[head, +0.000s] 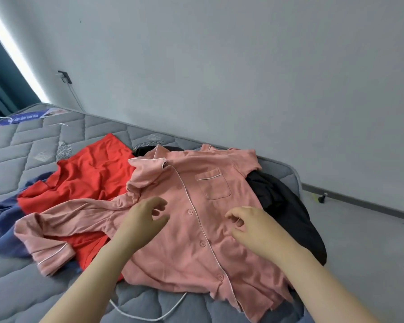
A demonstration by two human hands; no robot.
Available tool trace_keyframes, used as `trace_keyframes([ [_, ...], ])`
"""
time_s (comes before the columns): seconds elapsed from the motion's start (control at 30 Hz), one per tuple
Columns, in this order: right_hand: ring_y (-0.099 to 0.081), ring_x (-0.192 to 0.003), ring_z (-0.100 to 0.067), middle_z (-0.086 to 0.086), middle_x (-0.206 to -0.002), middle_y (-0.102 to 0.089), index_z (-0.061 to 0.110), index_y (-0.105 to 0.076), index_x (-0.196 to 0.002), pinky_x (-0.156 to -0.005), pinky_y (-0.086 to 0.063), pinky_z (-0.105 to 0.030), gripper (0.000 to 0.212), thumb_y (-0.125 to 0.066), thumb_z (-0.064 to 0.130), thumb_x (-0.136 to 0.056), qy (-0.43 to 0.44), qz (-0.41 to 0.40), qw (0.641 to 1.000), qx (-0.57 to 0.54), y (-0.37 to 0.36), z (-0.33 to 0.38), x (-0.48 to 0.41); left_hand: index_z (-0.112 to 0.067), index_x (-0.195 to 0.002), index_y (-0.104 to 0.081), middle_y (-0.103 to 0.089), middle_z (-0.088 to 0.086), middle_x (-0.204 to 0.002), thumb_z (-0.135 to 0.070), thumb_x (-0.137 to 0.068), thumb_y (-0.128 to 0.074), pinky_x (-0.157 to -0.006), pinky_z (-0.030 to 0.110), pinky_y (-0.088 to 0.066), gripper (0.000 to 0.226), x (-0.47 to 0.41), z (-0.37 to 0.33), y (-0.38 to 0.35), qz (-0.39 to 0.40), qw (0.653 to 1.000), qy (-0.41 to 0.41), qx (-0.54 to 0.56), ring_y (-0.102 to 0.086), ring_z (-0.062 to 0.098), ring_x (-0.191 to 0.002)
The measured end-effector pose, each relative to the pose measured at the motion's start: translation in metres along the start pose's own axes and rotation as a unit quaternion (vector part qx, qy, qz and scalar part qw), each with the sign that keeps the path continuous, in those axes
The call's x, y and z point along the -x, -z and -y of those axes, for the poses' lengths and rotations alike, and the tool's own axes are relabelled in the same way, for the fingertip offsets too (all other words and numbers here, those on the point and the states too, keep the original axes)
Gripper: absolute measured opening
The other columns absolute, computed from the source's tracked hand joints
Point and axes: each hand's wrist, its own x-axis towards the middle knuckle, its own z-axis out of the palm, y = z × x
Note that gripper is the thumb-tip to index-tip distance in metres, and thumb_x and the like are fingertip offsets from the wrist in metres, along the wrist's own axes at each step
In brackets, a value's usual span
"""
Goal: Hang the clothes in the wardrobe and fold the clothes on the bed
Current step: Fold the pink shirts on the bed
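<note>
- Mattress (28, 148): grey, quilted, bare; carries all the clothes.
- Shirt (184, 252): pink, buttoned, front up, lying on top of the heap in the middle of the mattress. One sleeve trails left over the red piece and the hem is rumpled. Risk: a fold begun on this uneven base would probably set creases or come out crooked.
- Red garment (91, 173): spread to the left, partly under the shirt. Risk: lifting the shirt may drag it along.
- Black garment (282, 206): bunched under the shirt's right side, near the mattress edge. Risk: a tug could slide it to the floor.
- Blue garment (2, 231): far left, crumpled.
- Left hand (142, 217): over the shirt's chest, fingers loosely curled, holding nothing.
- Right hand (254, 227): over the shirt beside the placket, fingers loosely curled, holding nothing; contact with the cloth cannot be told.
- Cord (180, 299): white, looped below the hem. Risk: it could snag the shirt.
</note>
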Motion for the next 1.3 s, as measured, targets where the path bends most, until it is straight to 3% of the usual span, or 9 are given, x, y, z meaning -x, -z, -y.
trace_keyframes([
  [0.23,-0.056,-0.098,-0.004,0.011,-0.114,-0.059,0.024,-0.060,-0.123,-0.089,-0.046,-0.023,0.034,-0.059,0.025,-0.089,0.008,-0.003,1.000,0.014,-0.006,0.023,-0.015,-0.005,-0.105,-0.060,-0.064,0.011,-0.101,-0.023,-0.079,-0.072,-0.082,0.038,-0.044,0.034,-0.057,0.055,0.015,-0.078,0.994,0.067,-0.030,-0.058,0.029,-0.096],
  [0.4,-0.058,-0.095,-0.002,0.011,-0.111,-0.059,0.023,-0.061,-0.122,-0.088,-0.045,-0.018,0.033,-0.058,0.023,-0.089,0.023,0.009,1.000,0.003,-0.018,0.034,-0.019,-0.003,-0.102,-0.051,-0.053,0.021,-0.114,-0.037,-0.080,-0.071,-0.085,0.041,-0.040,0.045,-0.087,0.082,0.010,-0.072,0.984,0.145,-0.078,-0.052,0.038,-0.107],
  [0.53,-0.059,-0.093,0.000,0.014,-0.110,-0.058,0.024,-0.060,-0.122,-0.086,-0.044,-0.014,0.032,-0.058,0.023,-0.089,0.022,0.012,1.000,-0.001,-0.023,0.034,-0.019,-0.001,-0.107,-0.050,-0.056,0.020,-0.113,-0.046,-0.081,-0.069,-0.081,0.041,-0.041,0.055,-0.107,0.084,0.008,-0.052,0.984,0.152,-0.083,-0.054,0.038,-0.106],
  [0.7,-0.058,-0.091,-0.001,0.012,-0.107,-0.059,0.023,-0.062,-0.121,-0.086,-0.044,-0.015,0.031,-0.059,0.023,-0.089,0.012,0.010,1.000,0.003,-0.021,0.031,-0.019,0.002,-0.108,-0.053,-0.060,0.020,-0.113,-0.040,-0.083,-0.067,-0.073,0.036,-0.038,0.051,-0.122,0.082,0.003,-0.045,0.984,0.165,-0.043,-0.055,0.038,-0.104],
  [0.83,-0.058,-0.090,0.000,0.014,-0.107,-0.059,0.024,-0.062,-0.120,-0.085,-0.045,-0.016,0.031,-0.060,0.023,-0.089,0.003,0.012,1.000,0.005,-0.020,0.028,-0.018,-0.005,-0.114,-0.058,-0.052,0.021,-0.120,-0.048,-0.086,-0.060,-0.091,0.039,-0.038,0.052,-0.126,0.091,0.001,-0.009,0.972,0.207,-0.111,-0.044,0.038,-0.115],
  [0.9,-0.058,-0.090,0.000,0.015,-0.106,-0.059,0.024,-0.062,-0.119,-0.085,-0.046,-0.017,0.030,-0.060,0.023,-0.089,-0.002,0.010,1.000,0.001,-0.019,0.026,-0.019,-0.008,-0.110,-0.060,-0.056,0.018,-0.118,-0.045,-0.087,-0.058,-0.092,0.039,-0.036,0.044,-0.126,0.092,0.001,0.001,0.972,0.204,-0.117,-0.044,0.035,-0.115],
  [1.07,-0.058,-0.089,0.000,0.015,-0.103,-0.059,0.025,-0.063,-0.118,-0.084,-0.046,-0.017,0.030,-0.059,0.022,-0.088,-0.002,0.011,1.000,-0.005,-0.019,0.021,-0.019,-0.001,-0.106,-0.048,-0.064,0.022,-0.105,-0.020,-0.083,-0.065,-0.078,0.040,-0.048,0.035,-0.125,0.095,-0.004,-0.052,0.975,0.212,0.033,-0.060,0.039,-0.097],
  [1.17,-0.059,-0.088,0.001,0.016,-0.103,-0.059,0.026,-0.063,-0.117,-0.084,-0.047,-0.017,0.030,-0.060,0.022,-0.088,-0.006,0.010,1.000,-0.009,-0.019,0.017,-0.021,-0.001,-0.106,-0.049,-0.063,0.020,-0.100,-0.015,-0.083,-0.059,-0.071,0.037,-0.048,0.029,-0.121,0.088,-0.005,-0.043,0.969,0.239,0.034,-0.061,0.037,-0.091],
  [1.3,-0.059,-0.088,0.002,0.016,-0.102,-0.059,0.027,-0.064,-0.115,-0.083,-0.048,-0.018,0.029,-0.062,0.023,-0.086,-0.007,0.006,1.000,-0.020,-0.017,0.013,-0.024,-0.006,-0.074,-0.060,-0.063,0.010,-0.073,-0.020,-0.085,-0.059,-0.064,0.031,-0.037,0.018,-0.117,0.079,-0.004,-0.026,0.976,0.204,0.070,-0.059,0.031,-0.077],
])
